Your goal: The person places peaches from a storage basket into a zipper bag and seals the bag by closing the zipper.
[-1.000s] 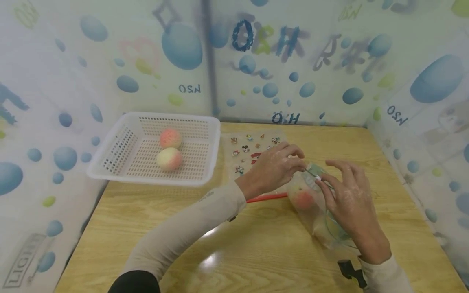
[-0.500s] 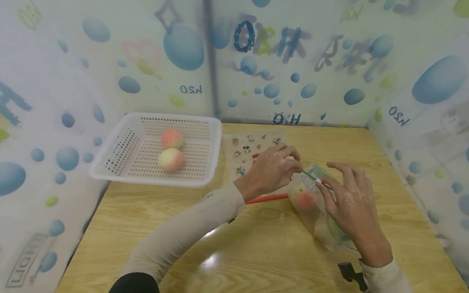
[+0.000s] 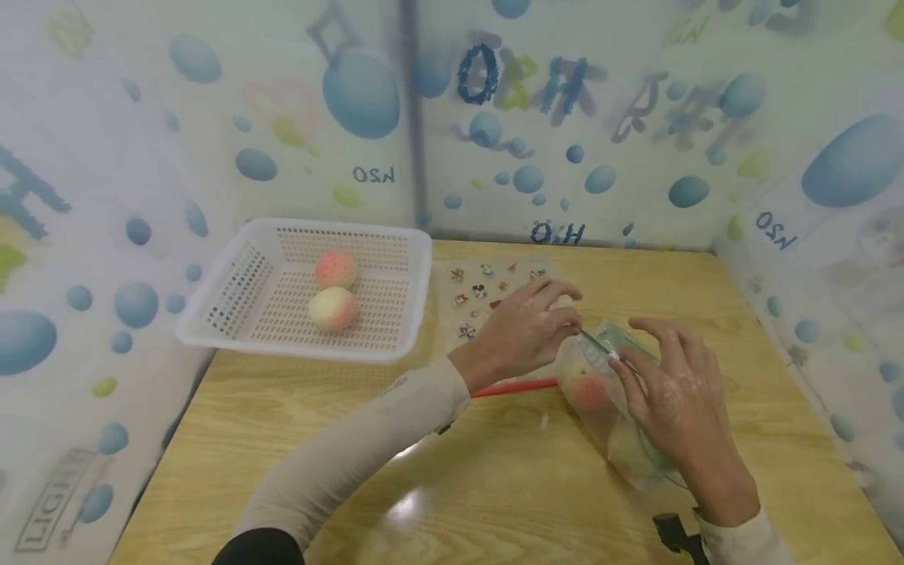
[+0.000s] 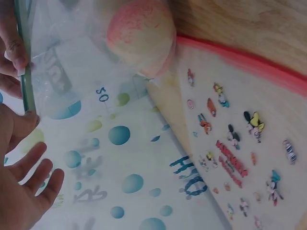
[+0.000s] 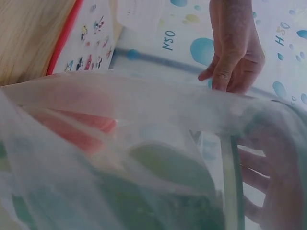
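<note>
A clear zip bag (image 3: 600, 428) with a green zip edge (image 4: 29, 93) is raised at the right of the table, with a peach (image 3: 588, 390) inside. My left hand (image 3: 523, 326) pinches one end of the green edge between thumb and index finger; its other fingers stick out loosely in the left wrist view. Close beside it, my right hand (image 3: 674, 392) pinches the small white zip slider (image 3: 613, 357). Through the hazy plastic, the right wrist view shows the right hand's fingers (image 5: 259, 172) and pink fruit (image 5: 81, 129). The bag's lower contents are blurred.
A white plastic basket (image 3: 410, 314) with two peaches (image 3: 335, 290) stands at the back left. Behind my left hand lies a flat clear bag (image 4: 211, 129) printed with cartoon figures and edged by a red zip strip (image 3: 515, 387). Patterned walls (image 3: 438, 118) enclose the wooden table.
My hands have drawn slightly apart, and more of the green zip edge shows as a straight line between them. The head view has shifted a little; the basket has stayed put.
</note>
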A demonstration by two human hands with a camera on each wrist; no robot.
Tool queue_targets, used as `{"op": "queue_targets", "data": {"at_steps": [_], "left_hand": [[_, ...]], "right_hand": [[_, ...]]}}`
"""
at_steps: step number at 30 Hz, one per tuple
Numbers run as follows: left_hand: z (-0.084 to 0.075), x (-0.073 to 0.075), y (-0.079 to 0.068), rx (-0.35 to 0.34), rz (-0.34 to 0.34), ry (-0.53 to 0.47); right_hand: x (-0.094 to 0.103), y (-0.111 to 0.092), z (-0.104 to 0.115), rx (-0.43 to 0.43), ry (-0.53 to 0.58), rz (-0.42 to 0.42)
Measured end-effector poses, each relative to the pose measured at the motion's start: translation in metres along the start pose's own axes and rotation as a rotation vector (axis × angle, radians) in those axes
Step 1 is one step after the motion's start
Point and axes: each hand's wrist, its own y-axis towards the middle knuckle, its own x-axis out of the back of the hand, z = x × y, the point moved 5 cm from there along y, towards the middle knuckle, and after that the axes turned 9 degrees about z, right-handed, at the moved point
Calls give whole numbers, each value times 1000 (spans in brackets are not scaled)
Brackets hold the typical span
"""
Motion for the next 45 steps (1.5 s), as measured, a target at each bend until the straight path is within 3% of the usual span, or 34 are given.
{"op": "queue_targets", "data": {"at_steps": [5, 10, 19, 26, 33, 39, 45], "left_hand": [[-15, -2, 4, -62, 73, 173], [-26, -8, 3, -69, 126, 201], [-26, -6, 3, -29, 73, 190], [-23, -5, 2, -27, 52, 146], [-23, -5, -1, -10, 38, 164], [-25, -2, -2, 5, 12, 174], [-25, 0, -1, 14, -6, 176]], "right_hand": [[-3, 4, 4, 15, 8, 8], [-2, 4, 5, 31, 12, -1], [6, 1, 2, 5, -1, -12], [8, -1, 1, -6, -22, 33], [10, -1, 5, 8, -10, -41], [11, -5, 2, -21, -23, 45], [18, -4, 1, -10, -47, 39]]}}
